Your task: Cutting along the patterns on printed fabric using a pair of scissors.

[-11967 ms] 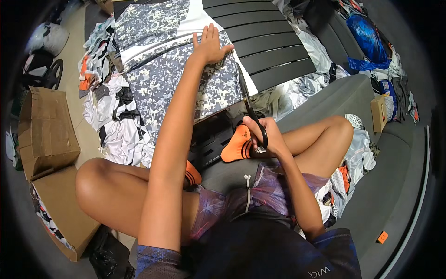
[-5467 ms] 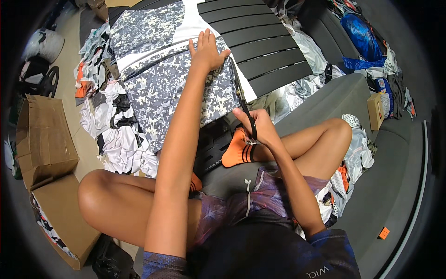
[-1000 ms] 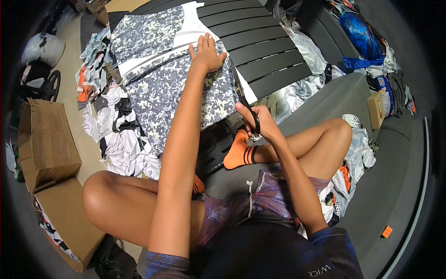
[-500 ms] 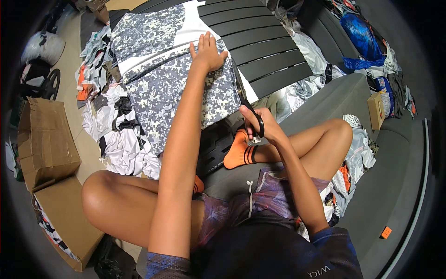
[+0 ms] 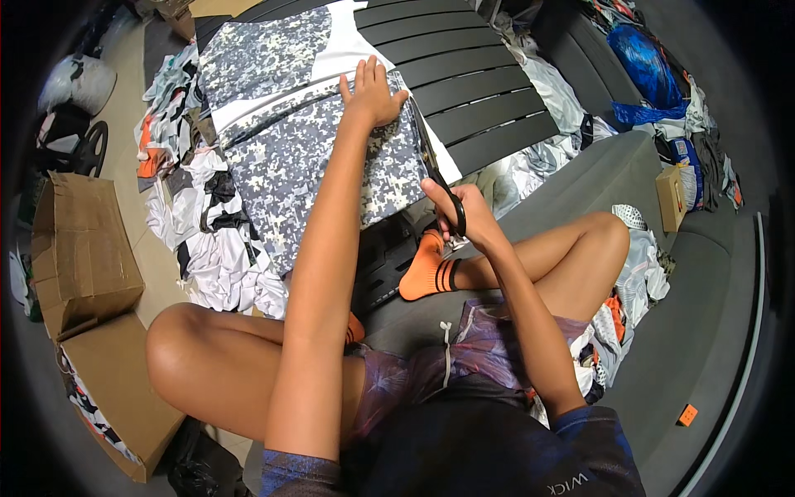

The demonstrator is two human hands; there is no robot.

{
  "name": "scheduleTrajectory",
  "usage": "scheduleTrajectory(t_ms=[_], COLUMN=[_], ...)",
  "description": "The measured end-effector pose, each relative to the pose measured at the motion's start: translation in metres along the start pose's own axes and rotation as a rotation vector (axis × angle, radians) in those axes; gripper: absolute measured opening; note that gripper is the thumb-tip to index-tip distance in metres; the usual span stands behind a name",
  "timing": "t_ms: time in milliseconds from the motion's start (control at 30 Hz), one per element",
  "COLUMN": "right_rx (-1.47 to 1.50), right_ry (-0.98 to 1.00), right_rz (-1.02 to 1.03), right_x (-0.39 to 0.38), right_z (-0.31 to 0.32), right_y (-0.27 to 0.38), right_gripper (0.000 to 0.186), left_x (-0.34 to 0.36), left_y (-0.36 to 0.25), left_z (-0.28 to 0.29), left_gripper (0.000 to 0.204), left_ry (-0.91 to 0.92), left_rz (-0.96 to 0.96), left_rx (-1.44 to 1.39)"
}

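Note:
Grey-and-white camouflage fabric [image 5: 286, 178] with white parts lies over the dark slatted table [image 5: 464, 79], its lower left corner hanging past the edge. My left hand [image 5: 372, 98] rests flat on the fabric near its right side, fingers spread. At the fabric's lower right edge, my right hand [image 5: 458, 211] is closed around the black handles of a pair of scissors [image 5: 458, 217]. The blades point up and away along that edge, beside a narrow white strip [image 5: 443, 157]. Whether the blades are parted is hard to make out.
A heap of white and coloured fabric scraps [image 5: 219, 240] lies left of the table. Open cardboard boxes [image 5: 91, 257] stand at the far left. I sit on a grey sofa [image 5: 580, 178] with more scraps, a blue plastic bag [image 5: 642, 66] and a small brown box [image 5: 671, 199] at the right.
My right hand and the scissors have shifted slightly up along the fabric's right edge, and the blades reach farther forward. My left hand stays in place.

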State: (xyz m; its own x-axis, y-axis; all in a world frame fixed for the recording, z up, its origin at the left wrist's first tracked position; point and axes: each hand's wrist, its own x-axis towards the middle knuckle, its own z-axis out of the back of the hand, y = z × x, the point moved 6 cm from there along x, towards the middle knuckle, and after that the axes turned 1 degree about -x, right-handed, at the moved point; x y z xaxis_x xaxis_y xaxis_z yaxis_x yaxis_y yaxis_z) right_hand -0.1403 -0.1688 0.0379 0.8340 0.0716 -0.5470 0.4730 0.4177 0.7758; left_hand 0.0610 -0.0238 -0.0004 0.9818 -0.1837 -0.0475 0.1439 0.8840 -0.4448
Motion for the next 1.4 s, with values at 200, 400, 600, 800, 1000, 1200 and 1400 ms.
scheduleTrajectory(t_ms=[200, 400, 600, 800, 1000, 1200, 1400], right_rx=[0.001, 0.062, 0.052, -0.037, 0.004, 0.025, 0.011], right_ry=[0.002, 0.037, 0.022, 0.025, 0.045, 0.027, 0.040], right_rz=[0.004, 0.015, 0.024, 0.021, 0.022, 0.004, 0.008], right_x=[-0.001, -0.002, 0.002, -0.003, -0.005, -0.002, -0.004], right_z=[0.001, 0.001, 0.001, 0.002, 0.003, 0.003, 0.009], right_y=[0.003, 0.000, -0.005, 0.002, -0.005, -0.004, 0.004], right_gripper=[0.065, 0.065, 0.064, 0.063, 0.063, 0.065, 0.067], left_x=[-0.001, -0.002, -0.002, -0.003, 0.003, -0.001, -0.001], left_y=[0.001, -0.001, -0.002, -0.001, 0.003, 0.003, 0.000], left_z=[0.000, 0.001, 0.002, 0.003, 0.002, 0.003, 0.004], left_gripper=[0.079, 0.079, 0.078, 0.077, 0.074, 0.072, 0.072], left_ry=[-0.018, 0.007, 0.001, 0.023, 0.019, 0.053, 0.041], left_rz=[-0.007, 0.007, 0.004, 0.013, 0.008, 0.015, 0.016], left_rx=[-0.005, -0.001, 0.000, 0.001, -0.104, -0.057, -0.060])
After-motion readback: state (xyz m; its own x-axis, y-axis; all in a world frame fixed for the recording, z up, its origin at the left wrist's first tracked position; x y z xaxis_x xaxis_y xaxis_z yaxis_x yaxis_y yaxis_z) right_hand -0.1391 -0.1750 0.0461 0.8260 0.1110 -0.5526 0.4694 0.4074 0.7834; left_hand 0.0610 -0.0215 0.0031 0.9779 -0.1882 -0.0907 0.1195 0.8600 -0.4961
